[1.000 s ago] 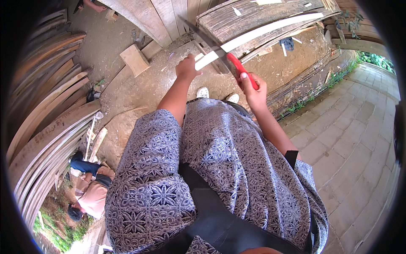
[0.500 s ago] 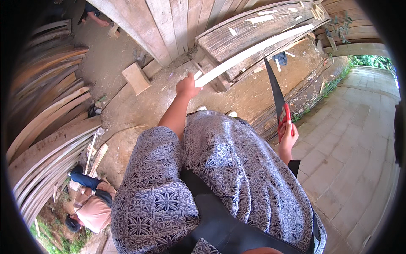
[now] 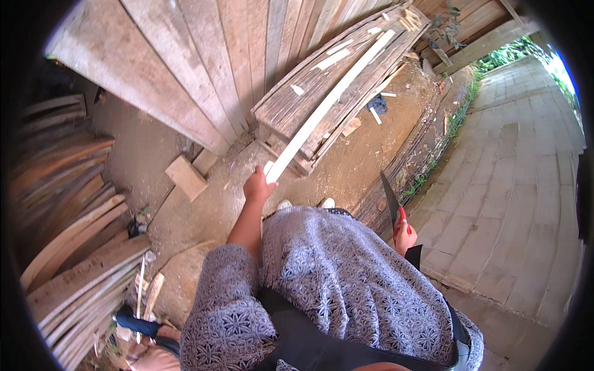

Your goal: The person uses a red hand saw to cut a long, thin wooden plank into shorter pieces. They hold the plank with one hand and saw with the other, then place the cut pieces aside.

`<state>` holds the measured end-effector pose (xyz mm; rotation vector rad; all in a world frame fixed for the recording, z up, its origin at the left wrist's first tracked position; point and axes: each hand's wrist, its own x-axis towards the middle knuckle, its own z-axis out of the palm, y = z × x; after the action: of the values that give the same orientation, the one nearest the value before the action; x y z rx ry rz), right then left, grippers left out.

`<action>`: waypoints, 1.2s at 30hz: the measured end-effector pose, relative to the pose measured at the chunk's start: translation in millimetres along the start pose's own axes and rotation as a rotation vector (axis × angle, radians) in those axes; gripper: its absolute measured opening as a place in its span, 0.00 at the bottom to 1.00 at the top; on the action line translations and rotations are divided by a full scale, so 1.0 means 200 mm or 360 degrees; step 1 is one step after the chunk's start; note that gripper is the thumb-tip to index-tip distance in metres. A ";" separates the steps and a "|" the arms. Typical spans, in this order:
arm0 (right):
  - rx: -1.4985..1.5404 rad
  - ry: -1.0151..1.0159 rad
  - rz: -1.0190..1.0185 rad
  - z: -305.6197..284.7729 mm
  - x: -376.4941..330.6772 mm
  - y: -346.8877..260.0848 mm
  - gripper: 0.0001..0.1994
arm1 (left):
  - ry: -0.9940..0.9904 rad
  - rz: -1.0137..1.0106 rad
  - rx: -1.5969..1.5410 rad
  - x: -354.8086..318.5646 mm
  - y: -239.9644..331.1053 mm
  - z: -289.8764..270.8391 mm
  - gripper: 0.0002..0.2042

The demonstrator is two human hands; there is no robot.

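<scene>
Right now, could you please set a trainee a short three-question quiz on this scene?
1. True or false: the left hand grips the near end of the pale strip.
2. What does the right hand hold? A) hammer B) knife with a red handle C) saw
3. Fill in: the strip's far part lies on a stack of ____.

Key: 1 true; 2 B; 3 planks.

Landmark: grey plank stack (image 3: 309,99). Item one: pale wooden strip (image 3: 328,102) lying along the stack, its near end in my left hand (image 3: 257,185), grip closed. Item two: red-handled blade (image 3: 391,201), right of the stack, upright in my right hand (image 3: 405,235). Item three: wood block (image 3: 185,177), left of the stack, on dirt.
</scene>
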<state>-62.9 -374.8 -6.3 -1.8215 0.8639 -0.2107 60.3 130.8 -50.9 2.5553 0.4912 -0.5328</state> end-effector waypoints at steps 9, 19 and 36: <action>-0.0125 -0.0005 0.0087 0.04 -0.02 0.05 0.19 | 0.0075 -0.0073 0.0039 0.00 0.03 0.01 0.32; -0.0200 0.0003 0.0115 0.02 -0.05 0.11 0.18 | 0.0144 0.0002 0.0048 0.03 -0.02 0.00 0.34; -0.0941 -0.0132 0.0961 -0.33 0.43 0.76 0.23 | 0.0466 -0.0155 -0.0721 0.21 0.11 0.00 0.26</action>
<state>-105.2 -506.3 -131.0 -1.9722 1.4756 0.5539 106.1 123.6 -61.7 2.1827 0.7469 -0.0600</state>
